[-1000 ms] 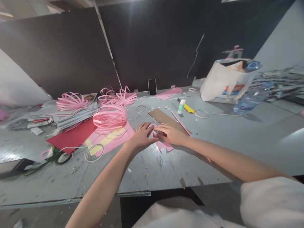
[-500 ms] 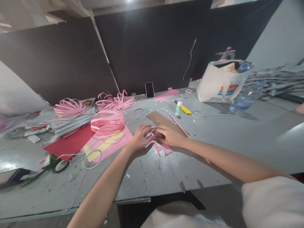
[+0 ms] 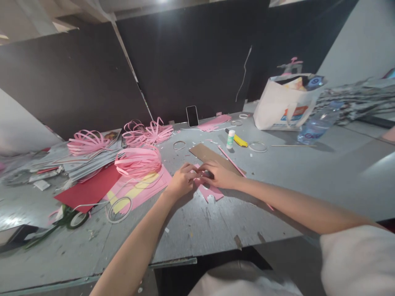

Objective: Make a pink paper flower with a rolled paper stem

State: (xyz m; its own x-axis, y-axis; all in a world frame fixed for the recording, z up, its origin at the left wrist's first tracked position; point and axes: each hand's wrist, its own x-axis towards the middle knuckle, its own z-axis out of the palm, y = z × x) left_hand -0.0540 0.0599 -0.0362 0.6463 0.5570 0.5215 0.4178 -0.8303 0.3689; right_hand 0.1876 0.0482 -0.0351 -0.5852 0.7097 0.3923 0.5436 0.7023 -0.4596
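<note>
My left hand (image 3: 182, 179) and my right hand (image 3: 219, 174) meet over a small pink paper piece (image 3: 212, 193) on the grey table. Both hands have their fingers bent and pinched together, fingertips almost touching. What lies between the fingertips is too small to make out. Just behind my right hand lies a brown cardboard strip (image 3: 205, 153), with a thin pink strip (image 3: 230, 159) beside it. A glue stick (image 3: 230, 139) stands upright beyond, next to a yellow cutter (image 3: 240, 141).
Pink paper-strip balls (image 3: 138, 160), red paper (image 3: 89, 189), and green-handled scissors (image 3: 66, 218) lie at left. A phone (image 3: 192, 116) leans against the black panel. At right are a white bag (image 3: 280, 105), a bottle (image 3: 317, 127) and a thin stick (image 3: 293, 145).
The fingers of my left hand have drawn closer together and nearer to my right fingertips. The view has shifted slightly.
</note>
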